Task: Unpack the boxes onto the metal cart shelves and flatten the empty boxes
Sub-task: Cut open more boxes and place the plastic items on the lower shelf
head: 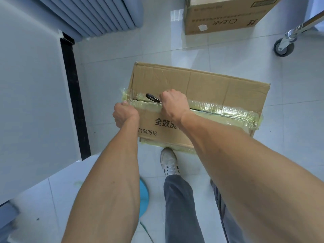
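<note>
A brown corrugated cardboard box [196, 104], sealed with yellowish clear packing tape [226, 111], was seen lying on the pale glossy tiled floor [219, 48] directly ahead of a white striped sneaker [169, 162]. The right hand [172, 104] was curled tightly round a small black-handled cutting tool [152, 98], whose tip was set into the central taped seam, while the left hand [123, 114] was pinched on the tape at the seam's left end; neither grip was loose. The seam appeared parted to the right of the tool, whereas the strip at the left end was judged uncut. The work was therefore reckoned to be at an early stage: this box had not been opened fully, nothing was shown unpacked, and no flattened box was visible. A second cardboard carton printed "CLEAR" [226, 16] was stood well apart at the far side, its flaps seemingly closed, so it too was presumably left to be emptied. Only a chrome leg and grey caster wheel of the metal cart [287, 41] were shown at the right edge; its shelves were out of frame. A white cabinet panel [33, 95] and a ribbed grey-blue unit [98, 13] were seen bounding the room to the left.
</note>
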